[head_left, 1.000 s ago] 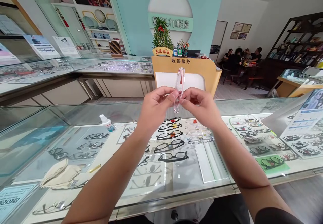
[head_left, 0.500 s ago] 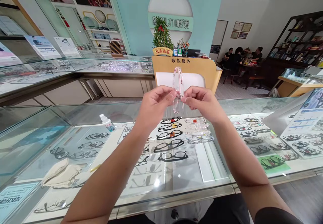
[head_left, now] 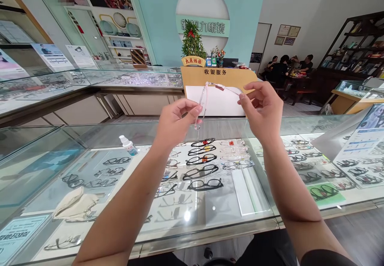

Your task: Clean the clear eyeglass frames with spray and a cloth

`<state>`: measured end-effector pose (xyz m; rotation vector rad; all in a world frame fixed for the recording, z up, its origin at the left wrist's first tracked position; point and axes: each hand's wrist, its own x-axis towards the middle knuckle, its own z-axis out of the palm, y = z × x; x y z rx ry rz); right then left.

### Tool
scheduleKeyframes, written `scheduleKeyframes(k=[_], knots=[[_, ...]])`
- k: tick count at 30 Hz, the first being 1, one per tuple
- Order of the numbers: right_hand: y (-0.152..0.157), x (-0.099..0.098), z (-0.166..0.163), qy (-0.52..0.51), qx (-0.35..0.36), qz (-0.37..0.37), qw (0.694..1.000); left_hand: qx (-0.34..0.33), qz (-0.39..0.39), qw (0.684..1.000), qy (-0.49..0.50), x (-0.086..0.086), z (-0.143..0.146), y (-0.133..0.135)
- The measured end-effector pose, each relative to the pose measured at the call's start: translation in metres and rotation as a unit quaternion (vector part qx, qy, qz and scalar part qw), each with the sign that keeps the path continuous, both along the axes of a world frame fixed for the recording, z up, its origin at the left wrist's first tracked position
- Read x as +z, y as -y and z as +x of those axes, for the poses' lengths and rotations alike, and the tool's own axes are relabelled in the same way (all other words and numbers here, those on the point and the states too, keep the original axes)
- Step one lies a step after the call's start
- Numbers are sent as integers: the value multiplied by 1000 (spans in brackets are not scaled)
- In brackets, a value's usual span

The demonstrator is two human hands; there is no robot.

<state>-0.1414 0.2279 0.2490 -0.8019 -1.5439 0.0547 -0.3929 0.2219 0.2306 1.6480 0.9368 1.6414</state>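
Observation:
I hold a pair of clear pink glasses [head_left: 203, 102] up in front of me, above the glass counter [head_left: 210, 226]. My left hand [head_left: 175, 120] pinches the front of the frame, which stands on end. My right hand [head_left: 264, 106] pinches the tip of one temple arm, which is swung out to the right. Both hands are closed on the glasses. Rows of black and clear frames [head_left: 204, 166] lie in the case below my hands.
A small spray bottle [head_left: 127, 145] stands on the counter at left, with a folded cloth [head_left: 75, 205] nearer me. More display cases run along the left. A cashier desk [head_left: 220, 86] with a plant stands behind. People sit at a table far right.
My right hand has moved right and up, swinging one temple arm open from the folded frame. My left hand has shifted slightly left and kept its hold.

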Motion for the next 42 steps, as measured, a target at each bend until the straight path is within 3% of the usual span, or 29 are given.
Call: scheduleKeyframes(k=[6, 10, 21, 31, 37, 42], knots=[[15, -4, -18, 224, -3, 65, 972, -19, -20, 1000, 2, 4, 6, 8], [13, -8, -27, 293, -45, 79, 952, -26, -17, 999, -11, 5, 8, 13], [8, -12, -37, 315, -49, 63, 946, -43, -32, 998, 36, 6, 10, 13], [-1, -9, -23, 310, -59, 64, 947, 41, -3, 995, 91, 3, 3, -1], [6, -3, -21, 359, -83, 23, 929, 94, 36, 982, 162, 7, 0, -3], [14, -2, -24, 393, -71, -38, 916, 92, 40, 986, 132, 4, 3, -1]])
